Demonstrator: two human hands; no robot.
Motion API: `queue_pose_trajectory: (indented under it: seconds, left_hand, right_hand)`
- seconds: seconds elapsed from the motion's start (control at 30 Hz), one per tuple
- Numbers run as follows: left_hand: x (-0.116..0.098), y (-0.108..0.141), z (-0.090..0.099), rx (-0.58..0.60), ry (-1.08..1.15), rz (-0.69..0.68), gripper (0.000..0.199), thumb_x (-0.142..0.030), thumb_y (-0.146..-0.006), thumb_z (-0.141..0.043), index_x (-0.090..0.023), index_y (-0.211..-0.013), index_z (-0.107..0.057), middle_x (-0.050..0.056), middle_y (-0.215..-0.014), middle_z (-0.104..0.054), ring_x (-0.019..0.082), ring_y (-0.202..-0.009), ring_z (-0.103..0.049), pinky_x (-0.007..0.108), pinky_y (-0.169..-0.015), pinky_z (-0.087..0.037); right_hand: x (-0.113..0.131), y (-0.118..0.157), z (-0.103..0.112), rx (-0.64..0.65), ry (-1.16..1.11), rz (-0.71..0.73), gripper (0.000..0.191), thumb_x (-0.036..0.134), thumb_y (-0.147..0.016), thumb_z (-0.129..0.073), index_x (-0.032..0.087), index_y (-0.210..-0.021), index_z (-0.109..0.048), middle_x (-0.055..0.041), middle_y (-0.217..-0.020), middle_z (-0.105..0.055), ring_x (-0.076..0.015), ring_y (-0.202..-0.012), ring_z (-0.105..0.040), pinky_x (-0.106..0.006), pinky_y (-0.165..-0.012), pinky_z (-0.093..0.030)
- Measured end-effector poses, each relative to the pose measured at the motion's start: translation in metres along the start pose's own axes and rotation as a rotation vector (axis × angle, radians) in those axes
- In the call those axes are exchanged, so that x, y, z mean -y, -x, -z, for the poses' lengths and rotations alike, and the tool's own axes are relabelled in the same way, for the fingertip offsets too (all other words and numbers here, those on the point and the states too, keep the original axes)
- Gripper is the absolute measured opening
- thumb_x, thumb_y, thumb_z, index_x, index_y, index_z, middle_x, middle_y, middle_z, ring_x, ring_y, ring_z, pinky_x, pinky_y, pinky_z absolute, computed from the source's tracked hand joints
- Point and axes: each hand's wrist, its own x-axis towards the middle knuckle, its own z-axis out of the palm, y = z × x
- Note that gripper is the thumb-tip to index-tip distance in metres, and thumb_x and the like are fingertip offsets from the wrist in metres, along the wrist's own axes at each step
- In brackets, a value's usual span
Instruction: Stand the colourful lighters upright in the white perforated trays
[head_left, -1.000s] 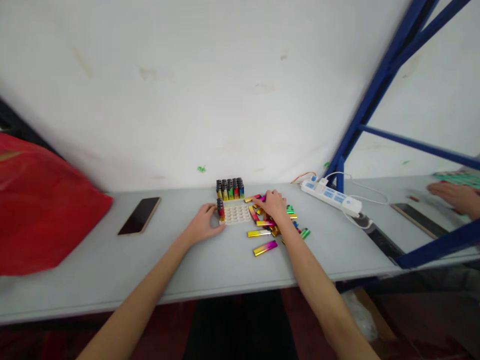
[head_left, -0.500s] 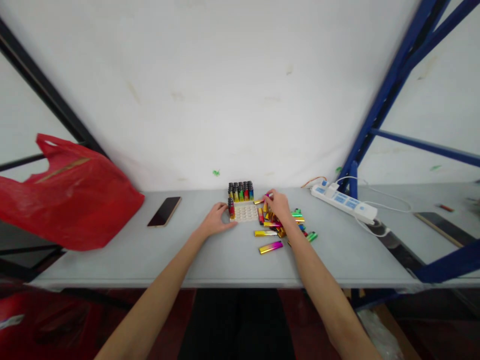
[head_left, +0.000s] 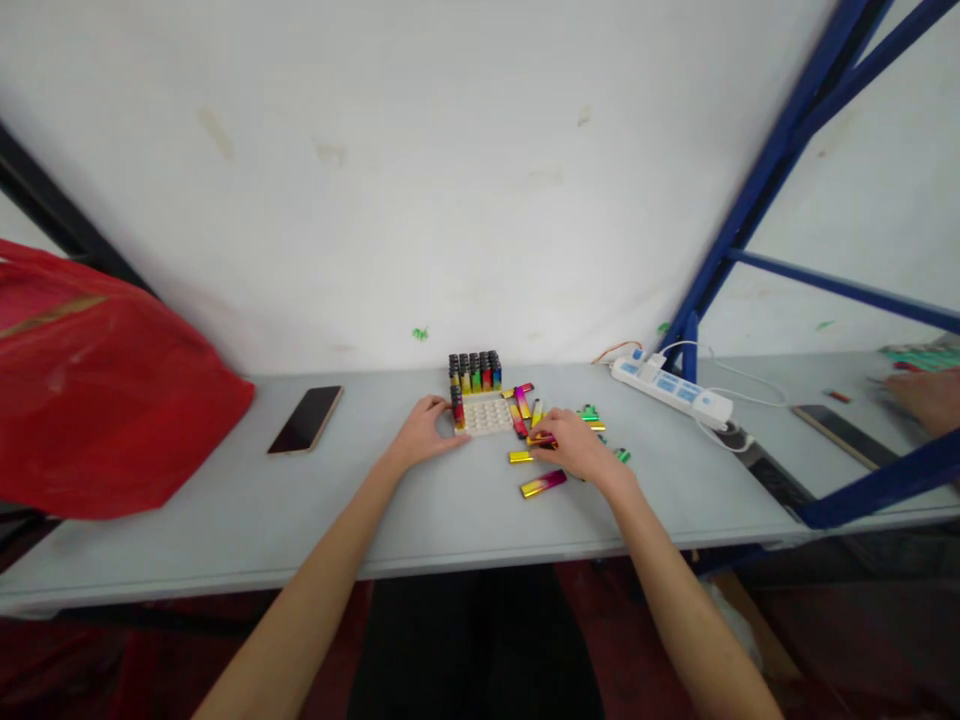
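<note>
A white tray (head_left: 487, 415) with rows of round holes lies on the table. Black-topped coloured lighters (head_left: 475, 372) stand upright in its back rows, and a few more (head_left: 457, 408) are at its left edge. My left hand (head_left: 424, 435) grips the tray's left side, thumb along the front corner and fingers by the left lighters. To the right is a loose pile of shiny lighters, among them a yellow-and-purple one (head_left: 543, 484) nearest me. My right hand (head_left: 574, 442) is over this pile, its fingertips closed around a yellow-and-red lighter (head_left: 541, 440).
A dark phone (head_left: 306, 420) lies left on the grey table (head_left: 360, 500), beyond it a red plastic bag (head_left: 112, 400). A white power strip (head_left: 671, 390) with cables is at right, by a blue metal frame (head_left: 750, 200). Another person's hand (head_left: 930, 398) shows far right.
My right hand has moved from the tray's back right corner towards me, onto the pile. My left hand stays at the tray. The view has shifted, and another person's hand has appeared at right.
</note>
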Motion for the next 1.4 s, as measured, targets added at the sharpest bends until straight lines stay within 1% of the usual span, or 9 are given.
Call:
queue_pose_trajectory:
  seconds: [0.33,0.53,0.67,0.83,1.0,1.1,1.2,1.3,1.4]
  left_hand:
    - [0.0,0.0,-0.002,-0.008,0.052,-0.006,0.07,-0.076,-0.082,-0.086,-0.023,-0.126,-0.076,0.012,-0.132,-0.074,0.036,-0.126,-0.069,0.053,-0.119,-0.058]
    - [0.002,-0.002,-0.004,0.002,0.026,-0.021,0.071,-0.082,-0.083,-0.082,-0.024,-0.124,-0.076,0.012,-0.123,-0.073,0.037,-0.118,-0.067,0.054,-0.111,-0.058]
    - [0.005,-0.016,0.003,0.063,-0.055,-0.093,0.07,-0.087,-0.078,-0.082,-0.024,-0.108,-0.075,0.013,-0.114,-0.071,0.039,-0.112,-0.065,0.056,-0.105,-0.056]
    - [0.005,-0.025,0.008,0.12,-0.061,-0.124,0.071,-0.09,-0.077,-0.081,-0.024,-0.101,-0.071,0.01,-0.102,-0.073,0.036,-0.102,-0.065,0.05,-0.097,-0.055]
    - [-0.007,-0.019,0.006,0.125,-0.003,-0.081,0.062,-0.083,-0.082,-0.082,-0.024,-0.098,-0.068,0.009,-0.097,-0.074,0.035,-0.098,-0.066,0.048,-0.092,-0.053]
    - [-0.012,-0.017,0.007,0.116,0.007,-0.08,0.059,-0.08,-0.083,-0.083,-0.025,-0.096,-0.066,0.009,-0.098,-0.074,0.035,-0.098,-0.067,0.048,-0.092,-0.054]
    - [-0.013,-0.016,0.007,0.098,0.034,-0.088,0.058,-0.08,-0.084,-0.082,-0.025,-0.097,-0.067,0.009,-0.099,-0.075,0.035,-0.099,-0.068,0.05,-0.095,-0.055]
    - [-0.013,-0.015,0.007,0.085,0.057,-0.082,0.057,-0.078,-0.084,-0.083,-0.025,-0.097,-0.068,0.008,-0.099,-0.075,0.035,-0.099,-0.068,0.05,-0.096,-0.056]
    - [-0.013,-0.013,0.008,0.08,0.058,-0.076,0.055,-0.077,-0.084,-0.084,-0.026,-0.096,-0.068,0.008,-0.098,-0.074,0.035,-0.1,-0.068,0.049,-0.095,-0.056]
  right_hand:
    - [0.013,0.002,-0.009,0.002,0.005,0.092,0.008,0.026,-0.097,-0.09,0.021,-0.102,-0.085,-0.0124,-0.122,-0.074,-0.0308,-0.118,-0.066,-0.045,-0.109,-0.051]
    - [0.007,-0.01,-0.005,-0.238,-0.537,-0.084,0.025,0.049,-0.11,-0.066,0.025,-0.118,-0.069,-0.0031,-0.097,-0.082,-0.0238,-0.088,-0.073,-0.037,-0.086,-0.056]
    - [0.007,-0.034,0.004,-0.374,-0.738,-0.136,0.044,0.066,-0.1,-0.071,0.026,-0.117,-0.069,0.0071,-0.071,-0.063,-0.017,-0.063,-0.055,-0.029,-0.062,-0.043]
    - [0.014,-0.077,0.008,-0.451,-1.101,-0.175,0.054,0.069,-0.077,-0.091,0.024,-0.1,-0.073,0.0059,-0.073,-0.058,-0.014,-0.063,-0.049,-0.029,-0.061,-0.043]
    - [0.026,-0.101,-0.01,-0.464,-1.393,-0.298,0.068,0.085,-0.068,-0.09,0.026,-0.092,-0.064,0.0017,-0.081,-0.061,-0.0167,-0.071,-0.058,-0.03,-0.063,-0.049]
    - [0.034,-0.101,-0.022,-0.389,-1.443,-0.295,0.07,0.089,-0.074,-0.084,0.029,-0.097,-0.059,0.0029,-0.079,-0.06,-0.0168,-0.066,-0.056,-0.03,-0.056,-0.047]
    - [0.037,-0.098,-0.03,-0.364,-1.435,-0.316,0.07,0.09,-0.077,-0.082,0.03,-0.104,-0.057,0.0102,-0.068,-0.042,-0.0121,-0.052,-0.036,-0.024,-0.048,-0.03]
    - [0.036,-0.096,-0.035,-0.352,-1.362,-0.357,0.074,0.096,-0.075,-0.079,0.029,-0.094,-0.053,0.013,-0.064,-0.029,-0.0095,-0.048,-0.022,-0.023,-0.045,-0.018]
    - [0.034,-0.094,-0.038,-0.336,-1.276,-0.341,0.077,0.102,-0.077,-0.07,0.029,-0.082,-0.045,0.0115,-0.062,-0.03,-0.0098,-0.048,-0.023,-0.024,-0.045,-0.02]
